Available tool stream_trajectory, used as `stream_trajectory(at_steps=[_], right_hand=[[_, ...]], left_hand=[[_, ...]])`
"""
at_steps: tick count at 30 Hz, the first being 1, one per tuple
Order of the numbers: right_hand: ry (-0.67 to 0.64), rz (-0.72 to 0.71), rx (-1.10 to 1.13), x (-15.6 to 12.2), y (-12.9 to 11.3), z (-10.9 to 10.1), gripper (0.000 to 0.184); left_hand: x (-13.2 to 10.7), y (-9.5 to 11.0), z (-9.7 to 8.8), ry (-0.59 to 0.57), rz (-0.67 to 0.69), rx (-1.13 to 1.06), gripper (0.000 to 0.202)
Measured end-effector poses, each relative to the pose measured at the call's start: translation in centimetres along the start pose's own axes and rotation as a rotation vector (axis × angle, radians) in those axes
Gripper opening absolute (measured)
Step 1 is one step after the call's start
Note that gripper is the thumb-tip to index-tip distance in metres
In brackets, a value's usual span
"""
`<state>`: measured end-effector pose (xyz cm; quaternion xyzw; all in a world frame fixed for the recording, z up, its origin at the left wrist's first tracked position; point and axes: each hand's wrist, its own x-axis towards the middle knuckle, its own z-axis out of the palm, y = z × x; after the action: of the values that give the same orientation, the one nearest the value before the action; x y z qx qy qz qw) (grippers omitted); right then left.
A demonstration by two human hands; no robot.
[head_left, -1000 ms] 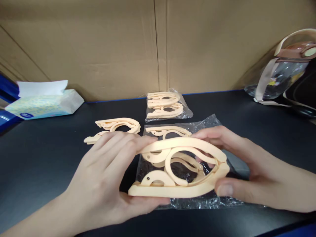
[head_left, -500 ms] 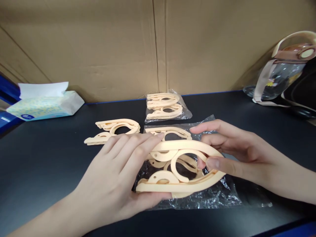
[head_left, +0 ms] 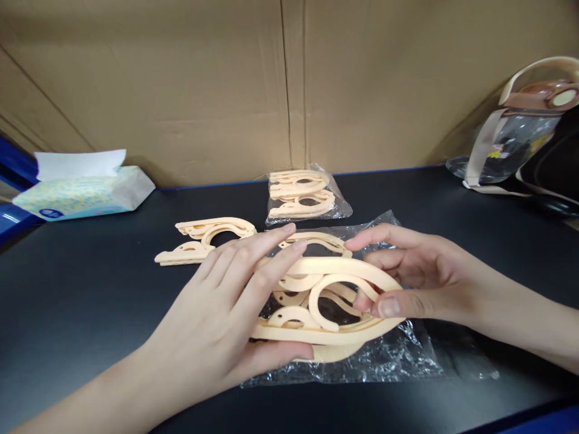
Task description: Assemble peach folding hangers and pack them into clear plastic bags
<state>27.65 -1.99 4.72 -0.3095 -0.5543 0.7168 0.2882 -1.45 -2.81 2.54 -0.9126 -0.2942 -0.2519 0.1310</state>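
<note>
A cream plastic folding hanger point(head_left: 339, 265), folded up, is held in front of me between both hands. My left hand point(head_left: 226, 307) grips its left end, with the thumb along the lower edge and the fingers across the top. At the curved right end, my right hand point(head_left: 420, 271) pinches it between thumb and fingers, the index finger raised off it. Beneath lies a clear plastic bag point(head_left: 407, 355) with more cream hangers point(head_left: 325, 238) on or in it; the hands partly cover them, so I cannot tell which.
Left of the bag lie folded cream hangers point(head_left: 181, 256) on the black table point(head_left: 81, 289). Behind stands a bagged set of hangers point(head_left: 301, 193) near the cardboard wall point(head_left: 181, 90). A tissue pack point(head_left: 85, 193) is at the left, a clear water bottle point(head_left: 515, 138) at the right.
The held hanger has shifted slightly left with my right hand. My left hand's fingers have straightened and lifted a little along its upper side.
</note>
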Motion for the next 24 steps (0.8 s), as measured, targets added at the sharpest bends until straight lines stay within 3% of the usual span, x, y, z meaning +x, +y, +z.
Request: stream_trajectory(at_steps=[4, 17, 20, 24], right_hand=[[0.007, 0.007, -0.005, 0.1, 0.0, -0.1, 0.047], [0.007, 0.007, -0.081, 0.1, -0.1, 0.0, 0.041], [0.061, -0.053, -0.262, -0.2, -0.2, 0.1, 0.038], [0.157, -0.239, -0.669, -0.8, -0.3, 0.7, 0.05]], left_hand=[[0.0, 0.1, -0.3, 0.014, 0.0, -0.019, 0.071], [0.9, -0.3, -1.6, 0.023, 0.169, 0.228, 0.058], [0.6, -0.2, -1.3, 0.035, 0.151, 0.194, 0.06], [0.0, -0.1, -0.6, 0.07, -0.001, 0.067, 0.062]])
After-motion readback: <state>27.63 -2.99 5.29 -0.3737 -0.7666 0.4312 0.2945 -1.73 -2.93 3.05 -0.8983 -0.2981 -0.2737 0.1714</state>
